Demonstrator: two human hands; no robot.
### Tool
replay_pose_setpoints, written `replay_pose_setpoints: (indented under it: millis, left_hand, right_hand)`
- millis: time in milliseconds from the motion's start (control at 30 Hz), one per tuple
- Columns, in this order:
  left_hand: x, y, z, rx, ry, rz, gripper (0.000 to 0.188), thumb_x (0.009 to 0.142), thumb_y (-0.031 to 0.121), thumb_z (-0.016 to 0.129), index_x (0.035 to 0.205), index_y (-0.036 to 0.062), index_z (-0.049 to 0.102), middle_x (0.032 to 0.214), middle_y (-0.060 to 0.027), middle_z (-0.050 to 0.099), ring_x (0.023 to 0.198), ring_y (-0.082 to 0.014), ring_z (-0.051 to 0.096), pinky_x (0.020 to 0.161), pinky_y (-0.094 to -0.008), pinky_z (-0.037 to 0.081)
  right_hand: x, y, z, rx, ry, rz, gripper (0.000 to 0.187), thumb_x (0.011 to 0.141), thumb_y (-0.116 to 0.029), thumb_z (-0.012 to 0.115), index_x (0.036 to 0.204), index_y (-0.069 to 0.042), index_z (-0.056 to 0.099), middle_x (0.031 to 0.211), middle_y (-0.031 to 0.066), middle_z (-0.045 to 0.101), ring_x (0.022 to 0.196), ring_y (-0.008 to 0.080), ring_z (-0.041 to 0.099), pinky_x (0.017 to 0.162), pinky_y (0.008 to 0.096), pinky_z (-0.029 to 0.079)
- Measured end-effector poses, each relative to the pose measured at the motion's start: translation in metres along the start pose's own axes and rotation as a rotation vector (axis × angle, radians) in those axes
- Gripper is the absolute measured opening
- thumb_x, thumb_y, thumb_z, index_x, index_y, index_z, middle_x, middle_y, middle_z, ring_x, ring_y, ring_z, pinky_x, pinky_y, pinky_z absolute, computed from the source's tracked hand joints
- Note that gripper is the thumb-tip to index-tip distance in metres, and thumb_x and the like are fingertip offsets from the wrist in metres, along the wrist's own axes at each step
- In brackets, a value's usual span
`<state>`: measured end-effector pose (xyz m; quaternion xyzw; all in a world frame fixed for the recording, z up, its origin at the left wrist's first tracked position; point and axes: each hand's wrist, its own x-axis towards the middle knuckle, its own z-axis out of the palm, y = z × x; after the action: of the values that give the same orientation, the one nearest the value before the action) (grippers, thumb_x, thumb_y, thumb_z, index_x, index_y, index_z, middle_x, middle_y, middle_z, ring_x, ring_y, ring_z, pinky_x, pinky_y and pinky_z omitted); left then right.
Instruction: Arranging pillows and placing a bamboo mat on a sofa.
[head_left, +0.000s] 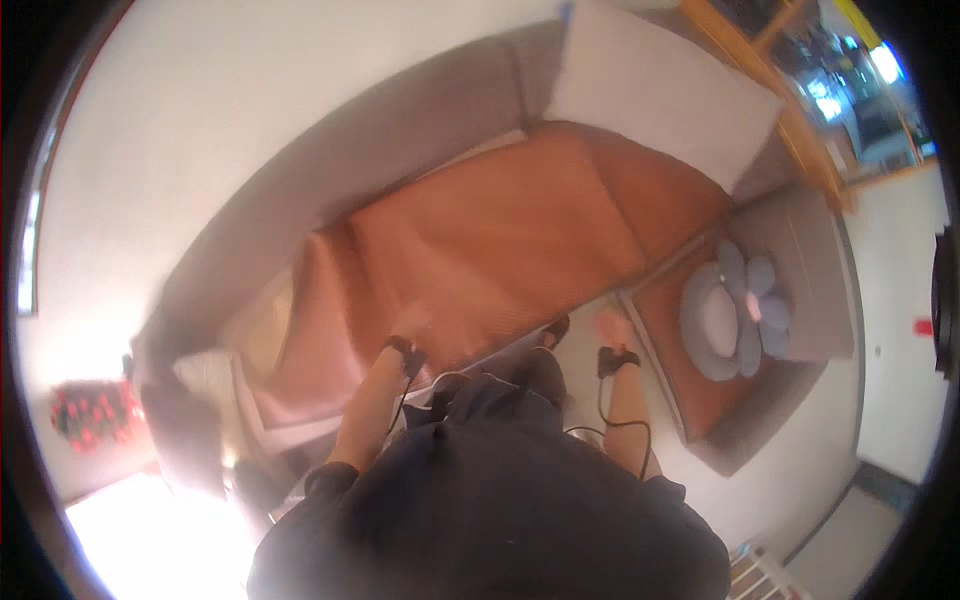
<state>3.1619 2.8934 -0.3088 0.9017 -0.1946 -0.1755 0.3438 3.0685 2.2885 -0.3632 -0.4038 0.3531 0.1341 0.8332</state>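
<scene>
An orange-brown seat mat point(500, 230) covers the long seat of a grey-brown sofa point(370, 140). Its left part is rumpled and raised in folds, and a pale patch of seat point(265, 325) shows beside it. My left hand point(412, 322) is over the mat near its front edge, with a dark strap at the wrist; motion smears the fingers. To the right, my right hand point(612, 328) hangs by the corner of the side seat, also strapped and blurred. No held thing can be made out in either hand.
A large pale cushion point(665, 95) leans in the sofa's far right corner. On the side seat lie a grey ring-shaped cushion point(695, 340) and a flower-shaped cushion point(752, 300). A wooden-framed opening point(800, 130) stands behind; a white rack point(760, 575) is at lower right.
</scene>
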Motion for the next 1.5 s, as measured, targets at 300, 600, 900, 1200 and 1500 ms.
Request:
replay_pose_setpoints:
  millis: [300,600,900,1200,1500]
  left_hand:
    - [-0.181,0.025,0.001,-0.487,0.062,-0.769,0.019,0.085,0.017,0.054,0.088,0.0038,0.068,0.070,-0.0087,0.066,0.057,-0.0207,0.060,0.050,-0.0364,0.049]
    - [-0.256,0.035,0.096,-0.485,-0.198,-0.982,0.020,0.086,0.017,0.053,0.073,0.0039,0.063,0.056,-0.0057,0.054,0.042,-0.0211,0.049,0.038,-0.0342,0.041]
    - [-0.233,0.125,0.061,-0.885,0.353,-0.907,0.018,0.082,0.015,0.054,0.080,-0.0007,0.064,0.074,-0.0105,0.063,0.065,-0.0154,0.057,0.058,-0.0337,0.047]
    - [-0.350,0.028,0.101,-0.842,0.498,-1.051,0.023,0.085,0.015,0.052,0.098,0.0024,0.066,0.080,-0.0070,0.067,0.064,-0.0179,0.064,0.054,-0.0309,0.051]
    - [-0.416,-0.116,0.169,-0.574,0.417,-1.022,0.026,0.082,0.019,0.058,0.095,0.0000,0.071,0.088,-0.0159,0.071,0.082,-0.0244,0.069,0.078,-0.0369,0.054]
  right_hand:
    - [-0.028,0.007,0.046,-0.695,-0.239,0.374,0.049,0.093,-0.041,0.051,0.123,-0.003,0.057,0.120,0.0154,0.063,0.100,0.0275,0.063,0.087,0.0412,0.053]
    - [-0.031,-0.067,0.114,-0.758,-0.350,0.404,0.039,0.092,-0.033,0.055,0.117,-0.003,0.059,0.108,0.0166,0.067,0.090,0.0285,0.066,0.079,0.0406,0.055]
    - [0.030,0.005,0.161,-1.168,-0.129,0.564,0.028,0.087,-0.025,0.060,0.104,-0.004,0.061,0.088,0.0112,0.068,0.074,0.0225,0.065,0.063,0.0349,0.053]
    - [0.060,0.099,0.395,-1.139,-0.493,0.354,0.022,0.090,-0.018,0.052,0.104,-0.005,0.061,0.085,0.0115,0.067,0.069,0.0193,0.064,0.061,0.0305,0.053]
    - [-0.005,0.297,0.548,-2.066,-1.111,-0.420,0.033,0.077,-0.011,0.062,0.109,-0.003,0.063,0.106,0.0169,0.063,0.104,0.0306,0.060,0.091,0.0377,0.048]
